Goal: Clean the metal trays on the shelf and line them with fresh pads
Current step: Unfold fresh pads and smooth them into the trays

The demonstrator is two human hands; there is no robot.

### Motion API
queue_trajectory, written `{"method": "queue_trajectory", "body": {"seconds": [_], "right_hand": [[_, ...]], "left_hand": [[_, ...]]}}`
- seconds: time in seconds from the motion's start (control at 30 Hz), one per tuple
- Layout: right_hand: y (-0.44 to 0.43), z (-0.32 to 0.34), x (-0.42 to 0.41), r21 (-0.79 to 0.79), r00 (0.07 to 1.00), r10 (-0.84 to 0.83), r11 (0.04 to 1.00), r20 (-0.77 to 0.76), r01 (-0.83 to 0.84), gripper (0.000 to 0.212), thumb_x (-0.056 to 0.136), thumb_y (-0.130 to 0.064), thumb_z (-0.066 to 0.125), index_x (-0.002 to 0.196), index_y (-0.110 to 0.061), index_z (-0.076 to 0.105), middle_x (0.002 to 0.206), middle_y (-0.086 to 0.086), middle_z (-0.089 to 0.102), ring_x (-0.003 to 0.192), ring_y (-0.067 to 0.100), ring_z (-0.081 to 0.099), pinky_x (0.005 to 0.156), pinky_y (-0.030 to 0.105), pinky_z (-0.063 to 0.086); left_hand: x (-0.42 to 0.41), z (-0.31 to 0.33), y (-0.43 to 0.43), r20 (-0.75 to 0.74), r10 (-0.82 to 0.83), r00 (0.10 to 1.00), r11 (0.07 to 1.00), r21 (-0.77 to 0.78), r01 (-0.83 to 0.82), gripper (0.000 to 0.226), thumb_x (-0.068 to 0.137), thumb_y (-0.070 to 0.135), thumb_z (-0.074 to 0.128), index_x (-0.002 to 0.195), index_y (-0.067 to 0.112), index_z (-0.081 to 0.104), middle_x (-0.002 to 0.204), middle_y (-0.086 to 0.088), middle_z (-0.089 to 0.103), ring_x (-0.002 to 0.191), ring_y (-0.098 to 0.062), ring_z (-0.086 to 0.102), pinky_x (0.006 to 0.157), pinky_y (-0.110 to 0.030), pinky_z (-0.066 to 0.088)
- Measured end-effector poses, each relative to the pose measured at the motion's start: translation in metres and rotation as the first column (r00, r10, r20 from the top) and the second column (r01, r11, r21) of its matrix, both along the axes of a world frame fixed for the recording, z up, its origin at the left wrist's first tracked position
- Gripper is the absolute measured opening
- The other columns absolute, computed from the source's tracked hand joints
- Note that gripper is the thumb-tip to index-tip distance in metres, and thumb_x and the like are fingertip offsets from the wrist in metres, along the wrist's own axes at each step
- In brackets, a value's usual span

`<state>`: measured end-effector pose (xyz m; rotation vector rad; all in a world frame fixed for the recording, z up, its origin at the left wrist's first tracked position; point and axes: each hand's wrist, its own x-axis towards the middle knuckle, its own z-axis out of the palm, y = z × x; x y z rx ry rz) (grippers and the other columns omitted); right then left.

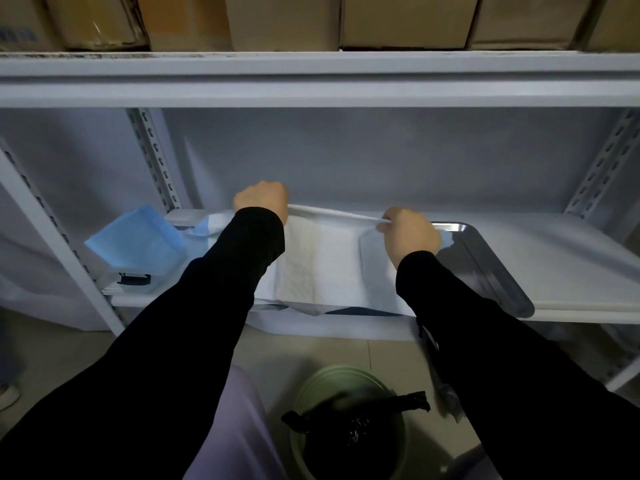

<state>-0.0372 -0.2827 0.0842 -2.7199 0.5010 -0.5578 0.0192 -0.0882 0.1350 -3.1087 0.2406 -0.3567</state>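
A metal tray [491,261] lies on the grey shelf, and a white pad [322,258] with blue edging is spread over most of it. My left hand [261,200] grips the pad's far edge at the left. My right hand [410,233] pinches the same far edge further right and lifts it slightly off the tray. The pad's near edge hangs over the shelf front. The tray's right end is bare and shiny. Both arms wear black sleeves.
A folded blue pad [136,237] lies on a clear lidded box [133,280] at the left of the shelf. Cardboard boxes [405,20] fill the shelf above. On the floor below stands a green bin [346,427] with a black bag liner. Slotted uprights flank the bay.
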Motion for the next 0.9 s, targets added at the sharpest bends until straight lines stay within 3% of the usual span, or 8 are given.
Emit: {"method": "queue_trajectory", "body": {"seconds": [0.13, 0.27, 0.37, 0.43, 0.53, 0.67, 0.77, 0.9], "right_hand": [[-0.003, 0.009, 0.003, -0.057, 0.998, -0.031, 0.998, 0.059, 0.034, 0.024, 0.097, -0.012, 0.046, 0.112, -0.016, 0.064, 0.108, 0.011, 0.067, 0.098, 0.030, 0.064, 0.067, 0.027, 0.034], [0.000, 0.010, 0.003, 0.021, 0.996, 0.078, 0.997, 0.050, -0.079, 0.026, 0.092, -0.018, 0.054, 0.118, -0.015, 0.057, 0.117, 0.010, 0.062, 0.104, 0.032, 0.060, 0.072, 0.030, 0.038], [0.003, 0.009, 0.001, 0.013, 0.990, 0.136, 0.991, -0.040, -0.136, 0.050, 0.084, -0.027, 0.067, 0.129, -0.019, 0.046, 0.127, 0.006, 0.055, 0.110, 0.030, 0.058, 0.078, 0.031, 0.041], [0.002, 0.008, 0.004, -0.044, 0.989, 0.118, 0.991, -0.092, -0.123, 0.041, 0.087, -0.024, 0.063, 0.126, -0.018, 0.052, 0.125, 0.008, 0.055, 0.108, 0.031, 0.058, 0.076, 0.030, 0.039], [-0.004, 0.010, 0.011, -0.069, 0.993, 0.093, 0.993, -0.071, -0.098, 0.024, 0.093, -0.012, 0.051, 0.114, -0.010, 0.063, 0.118, 0.014, 0.055, 0.103, 0.035, 0.060, 0.075, 0.031, 0.042], [-0.014, 0.023, 0.021, 0.022, 0.996, 0.067, 0.997, 0.067, -0.068, 0.044, 0.089, 0.011, 0.037, 0.127, -0.002, 0.055, 0.131, 0.020, 0.051, 0.115, 0.034, 0.055, 0.091, 0.032, 0.044], [-0.019, 0.034, 0.024, 0.081, 0.962, 0.113, 0.987, 0.248, -0.137, 0.071, 0.084, 0.021, 0.030, 0.147, -0.009, 0.031, 0.158, 0.012, 0.018, 0.137, 0.030, 0.037, 0.109, 0.027, 0.032], [-0.022, 0.031, 0.025, -0.057, 0.912, 0.125, 0.992, 0.392, -0.112, 0.085, 0.080, 0.024, 0.029, 0.151, -0.020, 0.018, 0.161, 0.003, -0.003, 0.111, 0.040, 0.051, 0.087, 0.036, 0.041]], "left_hand": [[0.006, 0.011, 0.002, 0.004, 0.004, 1.000, 1.000, -0.026, -0.004, 0.022, 0.092, 0.011, 0.049, 0.107, 0.013, 0.065, 0.102, -0.010, 0.064, 0.084, -0.028, 0.055, 0.072, -0.033, 0.041], [0.007, 0.011, -0.002, -0.051, -0.075, 0.996, 0.997, -0.033, 0.073, 0.021, 0.094, 0.012, 0.043, 0.108, 0.013, 0.060, 0.101, -0.010, 0.061, 0.080, -0.026, 0.049, 0.073, -0.033, 0.041], [0.007, 0.007, -0.005, -0.137, -0.140, 0.981, 0.989, -0.072, 0.132, 0.019, 0.095, 0.013, 0.040, 0.106, 0.013, 0.056, 0.097, -0.010, 0.058, 0.077, -0.026, 0.049, 0.073, -0.031, 0.040], [0.007, 0.008, -0.006, -0.209, -0.176, 0.962, 0.983, -0.098, 0.158, 0.017, 0.093, 0.015, 0.046, 0.106, 0.011, 0.057, 0.085, -0.005, 0.053, 0.070, -0.024, 0.049, 0.069, -0.028, 0.037], [0.009, 0.015, -0.009, -0.247, -0.203, 0.948, 0.979, -0.071, 0.191, 0.022, 0.089, 0.015, 0.055, 0.108, 0.006, 0.062, 0.088, -0.006, 0.055, 0.080, -0.025, 0.050, 0.071, -0.029, 0.040], [0.022, 0.022, -0.019, -0.080, -0.233, 0.969, 0.965, -0.141, 0.221, 0.029, 0.098, 0.010, 0.038, 0.120, 0.003, 0.056, 0.117, -0.018, 0.060, 0.105, -0.034, 0.056, 0.089, -0.035, 0.045], [0.038, 0.023, -0.024, 0.114, -0.282, 0.953, 0.934, -0.194, 0.299, 0.049, 0.098, -0.002, 0.031, 0.144, 0.013, 0.034, 0.153, -0.013, 0.028, 0.135, -0.037, 0.036, 0.111, -0.039, 0.031], [0.032, 0.020, -0.027, 0.255, -0.224, 0.941, 0.923, -0.255, 0.289, 0.076, 0.090, -0.018, 0.027, 0.151, 0.025, 0.012, 0.160, -0.001, -0.005, 0.145, -0.040, 0.001, 0.118, -0.046, 0.004]]}}
